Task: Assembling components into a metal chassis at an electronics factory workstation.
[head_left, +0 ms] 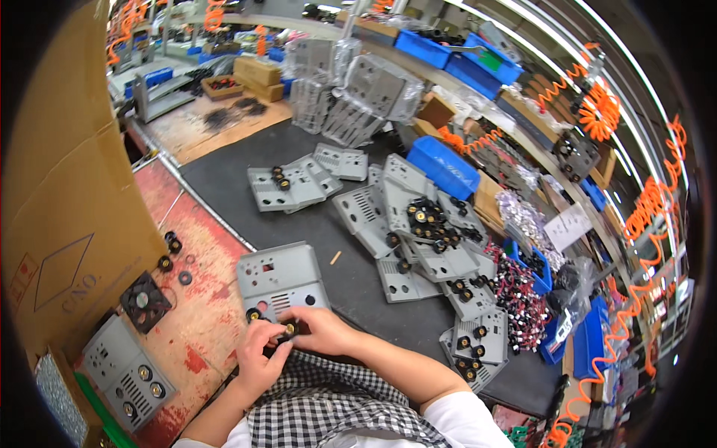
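Note:
A bent grey sheet-metal panel (280,269) with slots and cut-outs lies in front of me, close to my body. At its near edge my left hand (258,358) has its fingers closed in a pinch. My right hand (321,331) comes in from the right, its fingers closed around a small black round part with a brass-coloured centre (290,327). The left fingertips meet that same part from the other side. Beside the left hand, another black round part (255,315) sits on the panel's near end. My fingers partly hide the panel's lower edge.
Grey panels (366,213) with loose black round parts (426,220) cover the dark mat. To the left are a cardboard box (82,194), a black fan (146,302) and a fitted panel (128,373). Wire bundles (519,306), blue bins (444,166) and coiled orange hoses (600,112) line the right.

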Tool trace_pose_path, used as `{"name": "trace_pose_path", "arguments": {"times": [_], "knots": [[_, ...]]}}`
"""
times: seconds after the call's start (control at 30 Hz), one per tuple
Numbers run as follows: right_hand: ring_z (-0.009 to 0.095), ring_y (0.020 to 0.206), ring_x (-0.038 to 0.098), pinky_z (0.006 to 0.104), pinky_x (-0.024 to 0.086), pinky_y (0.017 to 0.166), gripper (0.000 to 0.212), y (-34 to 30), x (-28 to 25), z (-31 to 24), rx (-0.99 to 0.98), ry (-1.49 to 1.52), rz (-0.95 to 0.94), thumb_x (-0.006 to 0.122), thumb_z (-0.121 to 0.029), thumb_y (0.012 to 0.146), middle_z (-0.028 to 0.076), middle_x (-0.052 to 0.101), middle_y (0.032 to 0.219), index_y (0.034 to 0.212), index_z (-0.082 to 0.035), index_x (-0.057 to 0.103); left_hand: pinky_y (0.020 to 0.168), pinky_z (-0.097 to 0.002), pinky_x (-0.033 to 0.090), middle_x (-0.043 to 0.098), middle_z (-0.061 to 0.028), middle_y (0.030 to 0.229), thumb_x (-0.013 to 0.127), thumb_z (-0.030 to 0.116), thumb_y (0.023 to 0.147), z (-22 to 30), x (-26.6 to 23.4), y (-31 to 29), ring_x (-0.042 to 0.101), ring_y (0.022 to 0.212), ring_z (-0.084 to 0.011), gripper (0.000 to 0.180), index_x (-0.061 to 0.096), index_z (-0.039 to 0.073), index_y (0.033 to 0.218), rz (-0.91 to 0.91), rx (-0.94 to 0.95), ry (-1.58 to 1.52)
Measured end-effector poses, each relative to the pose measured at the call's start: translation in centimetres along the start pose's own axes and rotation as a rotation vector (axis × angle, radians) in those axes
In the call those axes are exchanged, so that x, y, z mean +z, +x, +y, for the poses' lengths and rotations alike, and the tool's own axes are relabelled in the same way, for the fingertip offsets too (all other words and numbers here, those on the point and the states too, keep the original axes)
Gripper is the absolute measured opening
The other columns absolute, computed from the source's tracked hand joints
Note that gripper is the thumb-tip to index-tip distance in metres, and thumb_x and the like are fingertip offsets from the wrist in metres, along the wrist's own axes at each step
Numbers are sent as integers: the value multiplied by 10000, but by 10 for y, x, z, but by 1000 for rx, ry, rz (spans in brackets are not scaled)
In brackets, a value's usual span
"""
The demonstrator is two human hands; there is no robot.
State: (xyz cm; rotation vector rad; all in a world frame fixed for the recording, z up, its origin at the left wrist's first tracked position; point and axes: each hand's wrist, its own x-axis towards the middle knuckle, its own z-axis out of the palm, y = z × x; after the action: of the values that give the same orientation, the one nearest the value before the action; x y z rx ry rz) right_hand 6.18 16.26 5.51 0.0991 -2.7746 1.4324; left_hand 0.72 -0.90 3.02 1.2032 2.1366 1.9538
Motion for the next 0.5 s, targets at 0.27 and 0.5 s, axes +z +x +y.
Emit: {"name": "trace_pose_path", "arguments": {"times": [0.27, 0.5], "knots": [[86, 808, 567, 248, 484, 690, 222, -40, -11, -3, 77, 716, 262, 642, -65, 855, 45, 604, 924, 1039, 0, 537, 824, -350, 485, 627, -138, 1040, 632, 51, 822, 1, 24, 18, 607, 939, -229, 104, 623, -9, 908, -63, 153, -171], [229, 672, 615, 322, 499, 624, 130, -36, 0, -9, 9, -85, 780, 665, -147, 810, 63, 621, 732, 845, -26, 631, 765, -314, 513, 645, -109, 1008, 596, 57, 877, -13, 57, 18, 629, 879, -192, 116, 638, -10, 962, -80, -545, -1139]]}}
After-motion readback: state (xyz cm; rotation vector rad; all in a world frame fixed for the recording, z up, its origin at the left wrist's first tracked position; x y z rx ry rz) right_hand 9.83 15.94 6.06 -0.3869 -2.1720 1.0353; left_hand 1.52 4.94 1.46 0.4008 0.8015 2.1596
